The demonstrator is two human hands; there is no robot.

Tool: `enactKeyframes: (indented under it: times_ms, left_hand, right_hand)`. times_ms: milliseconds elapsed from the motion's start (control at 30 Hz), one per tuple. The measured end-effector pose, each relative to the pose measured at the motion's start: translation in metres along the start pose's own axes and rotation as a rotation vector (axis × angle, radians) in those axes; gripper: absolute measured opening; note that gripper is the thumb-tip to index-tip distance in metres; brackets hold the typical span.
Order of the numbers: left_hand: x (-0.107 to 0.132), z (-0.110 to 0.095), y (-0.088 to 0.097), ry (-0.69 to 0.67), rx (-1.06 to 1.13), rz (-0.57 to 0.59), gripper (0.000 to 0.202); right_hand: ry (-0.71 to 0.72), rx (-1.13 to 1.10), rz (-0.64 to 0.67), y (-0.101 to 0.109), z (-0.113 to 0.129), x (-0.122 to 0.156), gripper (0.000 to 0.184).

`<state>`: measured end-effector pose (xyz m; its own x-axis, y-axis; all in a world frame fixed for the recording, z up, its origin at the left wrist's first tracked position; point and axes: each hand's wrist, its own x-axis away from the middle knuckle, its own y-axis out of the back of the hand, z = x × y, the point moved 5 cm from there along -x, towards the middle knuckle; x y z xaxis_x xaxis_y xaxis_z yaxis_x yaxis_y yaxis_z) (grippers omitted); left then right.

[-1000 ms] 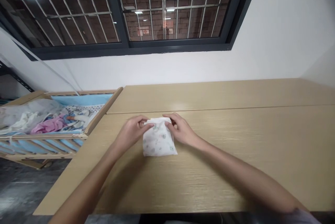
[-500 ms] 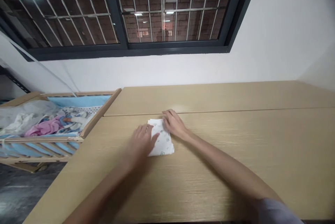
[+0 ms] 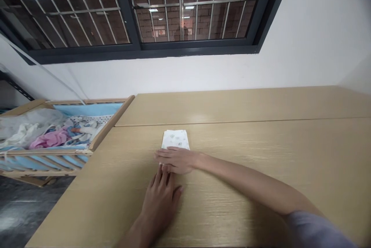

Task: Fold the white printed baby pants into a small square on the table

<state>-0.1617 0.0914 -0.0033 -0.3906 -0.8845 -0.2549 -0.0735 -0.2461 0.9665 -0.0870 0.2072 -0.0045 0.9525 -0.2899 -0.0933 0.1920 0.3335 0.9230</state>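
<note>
A small folded white cloth [image 3: 175, 139] with little printed figures lies flat on the wooden tabletop [image 3: 246, 186]. My right hand [image 3: 176, 160] rests flat across the cloth's near part, fingers stretched to the left, and hides that part. Just below it, my left hand [image 3: 160, 197] is held palm down with its fingers pointing away from me. Its fingertips reach the cloth's near edge, close against the right hand's fingers. Neither hand grips anything.
Left of the table stands a wooden crib [image 3: 111, 124] with blue lining, holding a pink cloth [image 3: 50, 138] and other crumpled fabrics. A seam runs across the table's far part. Behind rise a white wall [image 3: 197, 74] and a barred window [image 3: 191, 47].
My right hand has moved from the cloth's far right corner onto its near part, now flat. My left hand has come back toward me from the cloth's left side to its near edge.
</note>
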Motion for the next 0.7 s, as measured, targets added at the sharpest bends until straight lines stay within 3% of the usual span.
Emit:
enactKeyframes:
  times_ms: [200, 367, 533, 700]
  left_hand:
    - [0.006, 0.005, -0.007, 0.01, 0.006, -0.017, 0.056]
    - [0.005, 0.007, -0.006, 0.012, 0.041, -0.009, 0.053]
    - [0.0, 0.014, 0.0, -0.016, 0.08, 0.015, 0.046]
    - [-0.01, 0.03, 0.012, -0.039, 0.177, 0.035, 0.036]
  right_hand:
    - [-0.152, 0.106, -0.074, 0.018, -0.061, -0.011, 0.064]
    - [-0.198, 0.141, -0.084, 0.03, -0.089, -0.018, 0.064]
    - [-0.214, 0.095, -0.115, 0.044, -0.082, -0.012, 0.066]
    - [-0.227, 0.09, -0.251, 0.068, -0.041, 0.015, 0.06]
